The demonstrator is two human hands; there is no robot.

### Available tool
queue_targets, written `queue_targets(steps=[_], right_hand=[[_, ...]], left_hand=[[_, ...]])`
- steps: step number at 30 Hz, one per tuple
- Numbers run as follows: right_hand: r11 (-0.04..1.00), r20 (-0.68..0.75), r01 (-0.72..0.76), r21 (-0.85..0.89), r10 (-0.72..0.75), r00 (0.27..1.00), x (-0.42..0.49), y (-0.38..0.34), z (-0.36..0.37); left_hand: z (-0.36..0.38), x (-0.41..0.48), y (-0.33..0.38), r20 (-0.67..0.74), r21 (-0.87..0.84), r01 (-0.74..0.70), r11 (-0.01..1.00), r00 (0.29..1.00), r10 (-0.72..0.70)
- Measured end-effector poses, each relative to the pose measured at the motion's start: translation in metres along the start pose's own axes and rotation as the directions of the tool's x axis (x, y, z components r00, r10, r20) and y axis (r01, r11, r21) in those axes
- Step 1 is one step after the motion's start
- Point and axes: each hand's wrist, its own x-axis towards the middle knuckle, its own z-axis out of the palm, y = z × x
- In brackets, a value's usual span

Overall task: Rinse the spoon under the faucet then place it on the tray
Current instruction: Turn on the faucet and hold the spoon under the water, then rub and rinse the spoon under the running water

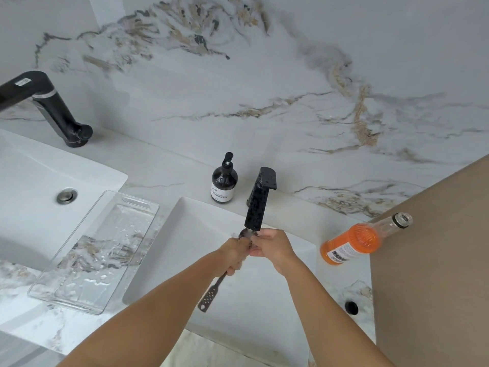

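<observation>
Spoon (211,295) under faucet (258,205), bowl at spout, over sink (190,221). Left hand (234,254) grip clenched on handle; right hand (272,247) fingers pinch bowl end. Risk: wet handle slips into sink; splash. Tray (79,260) left on tabletop, wet, slick.

1. Your hands meet under the faucet (258,205), over the sink (190,234).
2. The tray (92,250) lies on the counter (169,176), left of that sink.
3. The pump bottle (224,181) stands just left of the faucet.
4. The capless bottle (360,239) stands right of the sink.
</observation>
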Motion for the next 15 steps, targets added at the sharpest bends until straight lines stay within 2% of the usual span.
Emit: queue_targets(steps=[1, 3, 4, 5, 6, 7, 9, 10, 12, 15], right_hand=[[0.999, -0.034, 0.017, -0.048, -0.019, 0.999, -0.002, -0.004, -0.001], [0.966, -0.219, 0.118, -0.230, -0.169, 0.961, -0.008, -0.019, -0.006], [0.923, -0.306, 0.207, -0.326, -0.310, 0.900, -0.012, -0.029, -0.009], [0.852, -0.324, 0.314, -0.418, -0.463, 0.825, -0.017, -0.039, -0.011], [0.765, -0.270, 0.409, -0.497, -0.584, 0.765, -0.021, -0.050, -0.012], [0.674, -0.165, 0.477, -0.564, -0.658, 0.735, -0.023, -0.060, -0.012], [0.490, 0.075, 0.520, -0.700, -0.673, 0.735, -0.024, -0.072, -0.011], [0.414, 0.136, 0.494, -0.764, -0.646, 0.751, -0.025, -0.074, -0.010], [0.362, 0.142, 0.424, -0.830, -0.599, 0.788, -0.025, -0.070, -0.011], [0.399, 0.201, 0.504, -0.766, -0.596, 0.777, -0.032, -0.046, -0.010]], left_hand=[[-0.001, -0.001, 0.000, 0.044, -0.084, 0.018, 0.996, 0.999, -0.014], [-0.002, -0.003, -0.001, 0.087, -0.206, 0.051, 0.977, 0.996, -0.034], [-0.002, -0.003, -0.002, 0.096, -0.247, 0.050, 0.968, 0.995, -0.027], [-0.001, -0.005, -0.002, 0.103, -0.280, 0.039, 0.959, 0.995, -0.010], [-0.001, -0.005, -0.003, 0.105, -0.303, 0.016, 0.953, 0.994, 0.017], [-0.002, -0.006, -0.005, 0.107, -0.318, -0.008, 0.948, 0.993, 0.044], [-0.002, -0.008, -0.006, 0.115, -0.342, -0.051, 0.938, 0.989, 0.096], [-0.003, -0.010, -0.007, 0.121, -0.363, -0.070, 0.929, 0.985, 0.121], [-0.003, -0.013, -0.010, 0.123, -0.418, -0.096, 0.903, 0.979, 0.161], [-0.004, -0.024, -0.015, 0.123, -0.464, -0.112, 0.879, 0.974, 0.189]])
